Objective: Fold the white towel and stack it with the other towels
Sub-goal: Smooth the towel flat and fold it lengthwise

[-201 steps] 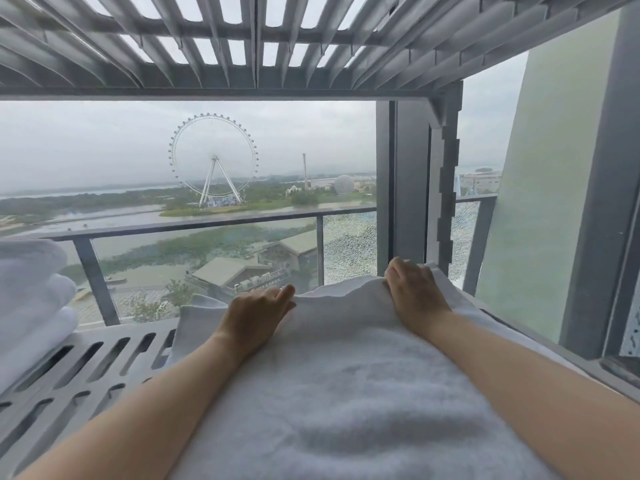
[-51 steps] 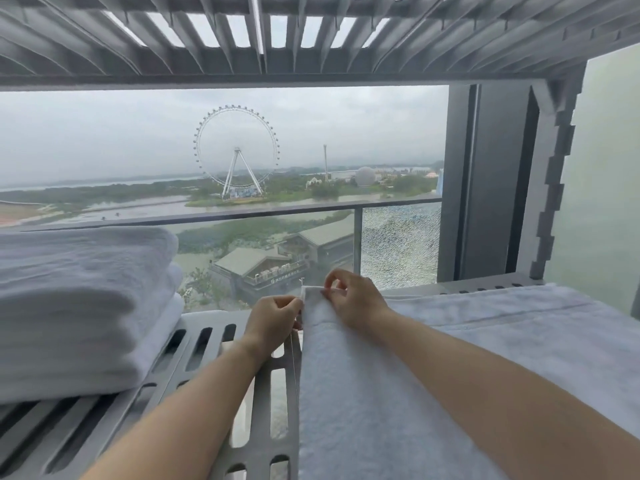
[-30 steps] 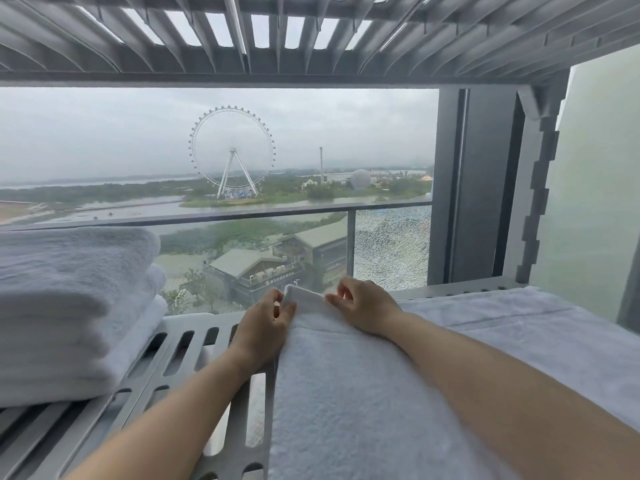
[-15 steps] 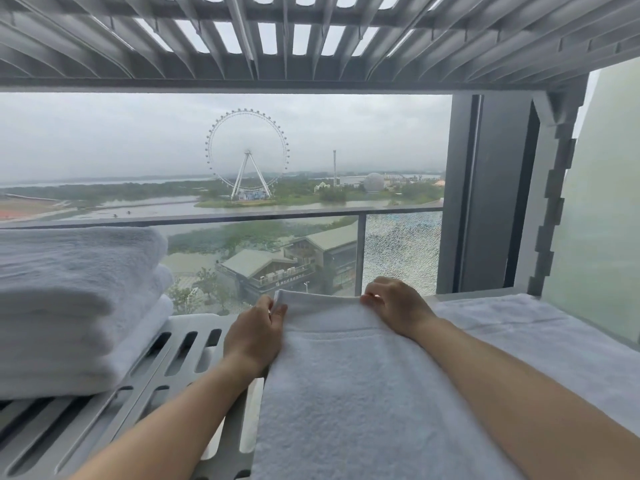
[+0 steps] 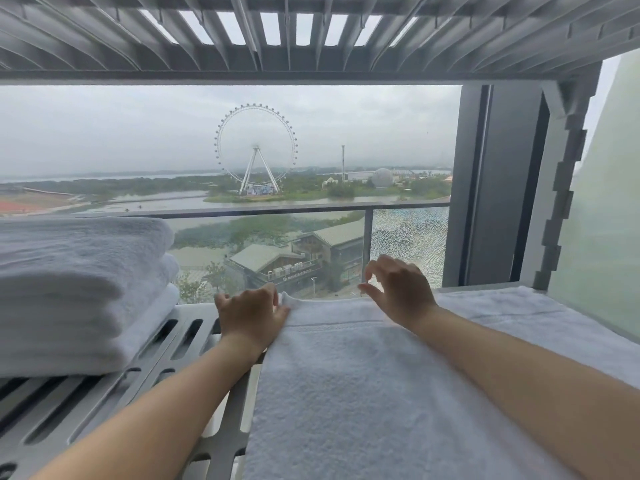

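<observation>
Two forearms are seen, bared from the wrists down to the lower edge of the view. The left hand (image 5: 251,317) and the right hand (image 5: 401,292) are likewise uncovered, fingers (image 5: 381,263) included.

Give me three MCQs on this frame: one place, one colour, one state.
1. Where is the stack of folded towels relative to the spread towel?
A) to its left
B) to its right
C) on top of it

2. What colour is the spread towel?
A) blue
B) white
C) red

3. What is the right hand doing?
A) pinching a towel corner
B) pressing flat on the stack
C) lifted, holding nothing

Answers:
1 A: the stack sits on the slatted shelf, left of the towel.
2 B: its pile reads white throughout.
3 C: its thumb and fingers are apart with nothing between them; only the left hand touches the towel's far corner.
</observation>
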A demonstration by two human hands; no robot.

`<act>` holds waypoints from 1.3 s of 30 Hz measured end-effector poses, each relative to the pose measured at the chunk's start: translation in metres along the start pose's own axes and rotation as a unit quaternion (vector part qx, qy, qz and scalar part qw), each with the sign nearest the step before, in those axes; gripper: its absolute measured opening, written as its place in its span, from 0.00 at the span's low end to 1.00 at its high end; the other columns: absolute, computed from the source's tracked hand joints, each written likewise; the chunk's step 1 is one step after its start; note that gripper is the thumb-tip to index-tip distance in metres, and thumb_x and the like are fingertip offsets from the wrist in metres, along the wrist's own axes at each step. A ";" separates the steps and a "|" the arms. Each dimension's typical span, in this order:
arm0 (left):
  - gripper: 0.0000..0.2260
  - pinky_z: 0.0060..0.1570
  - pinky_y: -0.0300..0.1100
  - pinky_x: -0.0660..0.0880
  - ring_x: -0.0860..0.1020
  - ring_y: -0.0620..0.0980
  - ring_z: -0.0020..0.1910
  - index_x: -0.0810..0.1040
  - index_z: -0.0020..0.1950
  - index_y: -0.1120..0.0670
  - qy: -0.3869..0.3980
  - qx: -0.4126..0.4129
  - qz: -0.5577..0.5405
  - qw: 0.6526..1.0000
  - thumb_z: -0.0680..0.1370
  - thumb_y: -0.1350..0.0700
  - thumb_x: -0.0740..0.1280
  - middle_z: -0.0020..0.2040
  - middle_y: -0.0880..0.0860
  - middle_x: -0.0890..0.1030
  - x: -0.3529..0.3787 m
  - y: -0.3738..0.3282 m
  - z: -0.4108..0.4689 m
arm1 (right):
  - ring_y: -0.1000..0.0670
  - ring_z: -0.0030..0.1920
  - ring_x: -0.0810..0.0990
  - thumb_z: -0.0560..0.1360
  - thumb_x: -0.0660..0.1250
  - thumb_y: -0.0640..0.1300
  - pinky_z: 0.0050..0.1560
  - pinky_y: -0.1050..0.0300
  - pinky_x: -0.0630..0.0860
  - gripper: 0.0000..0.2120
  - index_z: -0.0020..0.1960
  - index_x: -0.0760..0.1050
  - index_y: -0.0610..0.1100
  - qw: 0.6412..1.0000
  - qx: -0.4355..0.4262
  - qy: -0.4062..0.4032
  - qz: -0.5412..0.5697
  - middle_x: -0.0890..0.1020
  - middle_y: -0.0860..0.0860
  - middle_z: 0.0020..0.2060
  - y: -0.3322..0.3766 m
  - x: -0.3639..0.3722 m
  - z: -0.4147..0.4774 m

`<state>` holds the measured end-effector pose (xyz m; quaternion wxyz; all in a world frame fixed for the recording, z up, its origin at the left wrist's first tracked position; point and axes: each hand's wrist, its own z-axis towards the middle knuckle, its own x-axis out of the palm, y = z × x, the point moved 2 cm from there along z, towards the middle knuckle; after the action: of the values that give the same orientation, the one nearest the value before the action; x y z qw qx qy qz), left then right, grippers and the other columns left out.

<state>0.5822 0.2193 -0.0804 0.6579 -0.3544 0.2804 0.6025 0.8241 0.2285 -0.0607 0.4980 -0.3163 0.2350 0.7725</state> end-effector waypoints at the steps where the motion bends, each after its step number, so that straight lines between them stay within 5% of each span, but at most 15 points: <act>1: 0.13 0.50 0.48 0.61 0.79 0.51 0.40 0.74 0.44 0.48 0.004 0.011 0.025 1.000 0.75 0.39 0.60 0.36 0.49 0.81 -0.002 -0.001 0.000 | 0.48 0.43 0.79 0.75 0.66 0.53 0.45 0.55 0.73 0.09 0.45 0.75 0.47 0.998 0.017 0.024 0.057 0.79 0.52 0.41 0.006 -0.005 -0.005; 3: 0.13 0.54 0.50 0.63 0.79 0.51 0.40 0.75 0.45 0.48 0.023 0.027 0.054 0.998 0.74 0.40 0.62 0.37 0.49 0.81 -0.006 -0.005 0.000 | 0.49 0.47 0.79 0.76 0.61 0.56 0.46 0.58 0.71 0.11 0.46 0.76 0.50 0.981 0.022 0.151 0.118 0.81 0.53 0.45 0.017 -0.007 -0.020; 6: 0.12 0.59 0.51 0.64 0.79 0.51 0.45 0.77 0.48 0.48 0.027 0.082 0.081 0.993 0.76 0.42 0.62 0.44 0.49 0.82 -0.018 -0.021 -0.003 | 0.53 0.68 0.67 0.77 0.55 0.61 0.65 0.60 0.59 0.20 0.65 0.71 0.55 0.941 -0.009 0.313 0.128 0.70 0.54 0.68 0.023 -0.008 -0.048; 9: 0.15 0.54 0.47 0.71 0.78 0.52 0.52 0.79 0.52 0.50 0.052 0.167 -0.045 0.984 0.79 0.45 0.55 0.54 0.49 0.81 -0.036 -0.051 -0.021 | 0.56 0.74 0.53 0.79 0.48 0.59 0.72 0.59 0.46 0.23 0.73 0.59 0.56 0.930 -0.025 0.345 0.120 0.58 0.55 0.75 0.021 -0.011 -0.058; 11: 0.18 0.61 0.46 0.69 0.74 0.51 0.62 0.75 0.61 0.48 0.200 0.210 -0.171 0.942 0.80 0.44 0.52 0.63 0.50 0.77 -0.043 -0.070 -0.041 | 0.55 0.74 0.54 0.80 0.48 0.57 0.73 0.58 0.49 0.22 0.73 0.59 0.55 0.932 -0.036 0.341 0.115 0.59 0.53 0.75 0.024 -0.014 -0.059; 14: 0.29 0.73 0.46 0.49 0.52 0.47 0.76 0.49 0.76 0.48 0.380 0.241 -0.132 0.883 0.78 0.37 0.48 0.77 0.50 0.54 -0.038 -0.077 -0.073 | 0.51 0.68 0.67 0.80 0.55 0.51 0.68 0.56 0.62 0.17 0.66 0.72 0.49 0.950 -0.014 0.273 0.152 0.71 0.50 0.68 0.030 -0.026 -0.062; 18: 0.31 0.74 0.50 0.42 0.44 0.46 0.76 0.44 0.76 0.46 0.343 0.214 -0.068 0.912 0.77 0.35 0.45 0.78 0.48 0.44 -0.030 -0.064 -0.075 | 0.48 0.51 0.79 0.76 0.60 0.44 0.49 0.59 0.71 0.09 0.50 0.79 0.46 0.991 -0.006 0.071 0.110 0.82 0.50 0.50 0.039 -0.053 -0.074; 20: 0.31 0.74 0.52 0.42 0.44 0.46 0.76 0.45 0.76 0.45 0.351 0.211 -0.063 0.910 0.76 0.34 0.45 0.78 0.47 0.44 -0.027 -0.062 -0.067 | 0.49 0.58 0.76 0.77 0.59 0.49 0.56 0.58 0.69 0.12 0.56 0.77 0.49 0.983 0.023 0.143 0.113 0.80 0.50 0.56 0.037 -0.058 -0.088; 22: 0.31 0.74 0.55 0.43 0.44 0.46 0.76 0.45 0.76 0.44 0.353 0.224 -0.055 0.907 0.76 0.33 0.45 0.78 0.47 0.45 -0.024 -0.059 -0.059 | 0.52 0.72 0.61 0.78 0.52 0.59 0.71 0.52 0.54 0.22 0.70 0.64 0.55 0.946 0.045 0.310 0.083 0.65 0.54 0.72 0.027 -0.060 -0.108; 25: 0.31 0.74 0.56 0.44 0.44 0.46 0.76 0.45 0.76 0.43 0.350 0.246 -0.059 0.902 0.76 0.33 0.45 0.78 0.47 0.45 -0.022 -0.057 -0.053 | 0.56 0.75 0.44 0.77 0.45 0.64 0.72 0.46 0.38 0.26 0.74 0.48 0.62 0.918 0.058 0.392 0.019 0.48 0.58 0.76 0.008 -0.077 -0.127; 28: 0.28 0.72 0.59 0.40 0.43 0.46 0.76 0.47 0.76 0.43 0.267 0.295 -0.027 0.917 0.78 0.36 0.48 0.78 0.47 0.45 -0.032 -0.059 -0.056 | 0.56 0.75 0.49 0.78 0.49 0.61 0.73 0.50 0.43 0.25 0.74 0.54 0.58 0.932 0.094 0.349 0.036 0.53 0.56 0.76 0.002 -0.091 -0.133; 30: 0.26 0.72 0.57 0.51 0.54 0.51 0.75 0.60 0.73 0.49 0.109 0.349 -0.015 0.931 0.78 0.42 0.56 0.76 0.51 0.57 -0.046 -0.062 -0.065 | 0.54 0.72 0.59 0.78 0.56 0.57 0.72 0.53 0.54 0.21 0.70 0.64 0.55 0.962 0.080 0.256 0.057 0.62 0.56 0.73 0.009 -0.099 -0.135; 32: 0.15 0.60 0.50 0.69 0.72 0.55 0.63 0.74 0.60 0.52 0.028 0.362 -0.065 0.929 0.76 0.48 0.62 0.63 0.52 0.74 -0.057 -0.063 -0.076 | 0.54 0.65 0.70 0.77 0.61 0.51 0.66 0.56 0.65 0.14 0.62 0.73 0.53 0.979 0.050 0.175 0.091 0.73 0.56 0.65 0.020 -0.105 -0.140; 35: 0.10 0.51 0.46 0.75 0.78 0.54 0.52 0.80 0.50 0.50 0.101 0.303 -0.118 0.940 0.77 0.50 0.60 0.52 0.50 0.81 -0.066 -0.052 -0.088 | 0.57 0.58 0.75 0.76 0.64 0.50 0.63 0.57 0.68 0.09 0.55 0.78 0.54 0.965 0.055 0.200 0.157 0.78 0.58 0.57 0.031 -0.104 -0.148; 39: 0.13 0.63 0.46 0.69 0.73 0.53 0.63 0.77 0.58 0.54 0.210 0.333 -0.141 0.909 0.79 0.53 0.57 0.62 0.52 0.78 -0.072 -0.037 -0.100 | 0.59 0.60 0.74 0.76 0.64 0.50 0.63 0.62 0.66 0.10 0.56 0.78 0.55 0.952 0.102 0.217 0.191 0.79 0.59 0.58 0.032 -0.103 -0.154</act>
<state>0.6166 0.0953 -0.0772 0.7418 -0.2690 0.5430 0.2872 0.8655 0.0480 -0.0908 0.3079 -0.3728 0.4712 0.7377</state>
